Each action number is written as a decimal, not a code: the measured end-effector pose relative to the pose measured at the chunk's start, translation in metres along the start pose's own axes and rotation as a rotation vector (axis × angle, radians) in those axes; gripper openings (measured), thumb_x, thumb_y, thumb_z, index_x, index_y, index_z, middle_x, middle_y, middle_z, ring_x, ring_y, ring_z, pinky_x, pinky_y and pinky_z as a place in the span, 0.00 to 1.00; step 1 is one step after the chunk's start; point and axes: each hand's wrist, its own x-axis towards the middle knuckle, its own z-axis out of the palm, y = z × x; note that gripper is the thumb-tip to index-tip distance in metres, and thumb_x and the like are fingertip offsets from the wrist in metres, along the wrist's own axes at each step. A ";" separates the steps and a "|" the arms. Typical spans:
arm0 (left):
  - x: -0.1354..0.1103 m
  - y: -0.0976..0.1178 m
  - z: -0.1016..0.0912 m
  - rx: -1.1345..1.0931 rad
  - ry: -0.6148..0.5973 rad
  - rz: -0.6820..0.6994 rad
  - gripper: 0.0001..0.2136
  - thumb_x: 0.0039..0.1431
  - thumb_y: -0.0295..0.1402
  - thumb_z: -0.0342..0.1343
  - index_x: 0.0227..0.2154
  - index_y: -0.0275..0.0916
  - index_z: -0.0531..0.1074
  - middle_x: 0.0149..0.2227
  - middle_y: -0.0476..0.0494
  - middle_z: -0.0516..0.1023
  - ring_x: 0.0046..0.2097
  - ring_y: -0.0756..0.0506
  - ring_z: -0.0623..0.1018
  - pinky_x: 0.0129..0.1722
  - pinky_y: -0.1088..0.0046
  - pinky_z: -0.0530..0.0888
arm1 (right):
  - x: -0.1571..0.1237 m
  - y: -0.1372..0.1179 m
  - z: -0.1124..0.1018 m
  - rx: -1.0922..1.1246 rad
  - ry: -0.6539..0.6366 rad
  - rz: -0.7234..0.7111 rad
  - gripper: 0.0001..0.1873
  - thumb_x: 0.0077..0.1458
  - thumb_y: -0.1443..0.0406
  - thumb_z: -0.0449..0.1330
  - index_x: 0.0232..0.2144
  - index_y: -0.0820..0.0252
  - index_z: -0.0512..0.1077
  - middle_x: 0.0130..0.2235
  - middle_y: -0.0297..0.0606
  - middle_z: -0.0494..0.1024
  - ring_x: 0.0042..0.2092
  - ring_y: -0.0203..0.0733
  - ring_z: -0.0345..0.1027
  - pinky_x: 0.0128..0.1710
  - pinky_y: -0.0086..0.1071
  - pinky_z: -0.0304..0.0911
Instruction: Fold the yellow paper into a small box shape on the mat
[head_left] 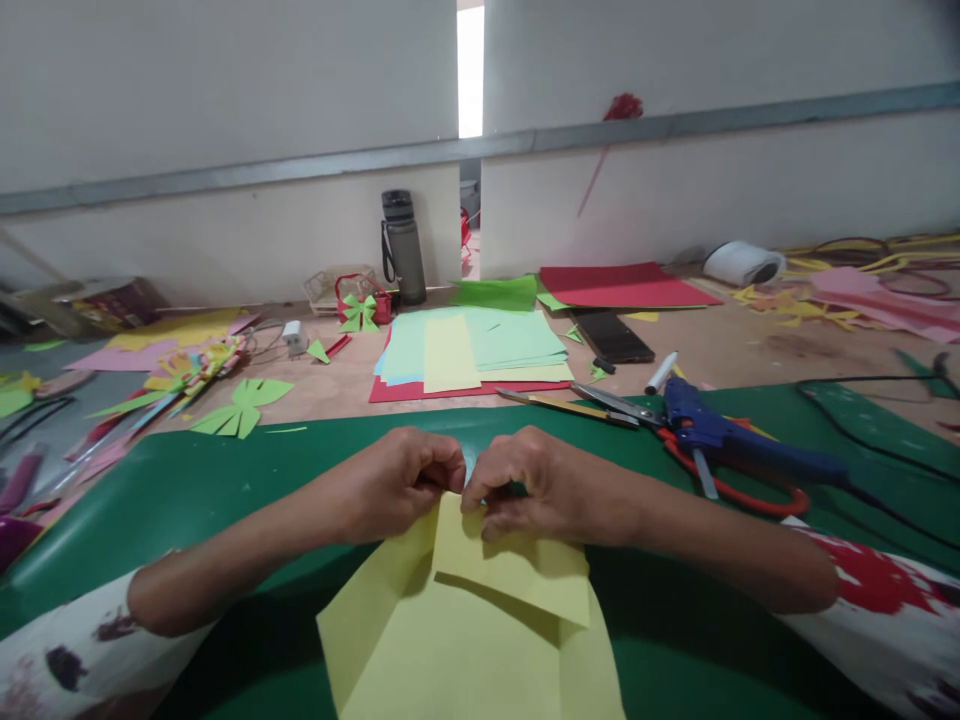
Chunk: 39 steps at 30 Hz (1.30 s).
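A yellow paper sheet (465, 640) lies on the green mat (225, 490) in front of me, with a folded flap on top. My left hand (401, 480) and my right hand (529, 485) meet at the sheet's far corner. Both hands have fingers curled and pinch the paper's top edge between thumb and fingertips.
Red-handled scissors (675, 450) and a blue glue gun (735, 440) lie right of my hands, its black cord trailing right. Behind are a stack of coloured sheets (472, 350), a phone (611, 337), a white marker (661, 373), a grey bottle (403, 248), green paper bows (244, 405) and scraps.
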 end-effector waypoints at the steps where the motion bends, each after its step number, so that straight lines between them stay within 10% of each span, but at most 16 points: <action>1: 0.000 0.000 0.000 -0.018 0.001 0.007 0.08 0.47 0.18 0.44 0.27 0.35 0.65 0.28 0.50 0.72 0.31 0.52 0.71 0.27 0.80 0.64 | 0.000 -0.001 0.000 0.021 0.009 0.031 0.08 0.44 0.70 0.63 0.31 0.61 0.75 0.25 0.30 0.72 0.28 0.31 0.63 0.26 0.23 0.54; 21: -0.003 0.009 -0.001 -0.048 0.092 -0.008 0.07 0.48 0.19 0.45 0.28 0.36 0.64 0.23 0.53 0.68 0.24 0.55 0.63 0.21 0.82 0.58 | -0.001 -0.001 -0.002 0.707 0.105 0.458 0.04 0.41 0.68 0.59 0.24 0.64 0.68 0.20 0.27 0.67 0.20 0.26 0.55 0.18 0.21 0.49; 39: -0.005 0.013 0.006 0.202 0.169 0.033 0.09 0.44 0.17 0.44 0.23 0.34 0.66 0.21 0.54 0.66 0.25 0.56 0.64 0.23 0.83 0.59 | 0.002 -0.009 -0.002 0.402 0.085 0.547 0.04 0.39 0.69 0.58 0.20 0.66 0.73 0.20 0.32 0.70 0.22 0.30 0.58 0.21 0.24 0.53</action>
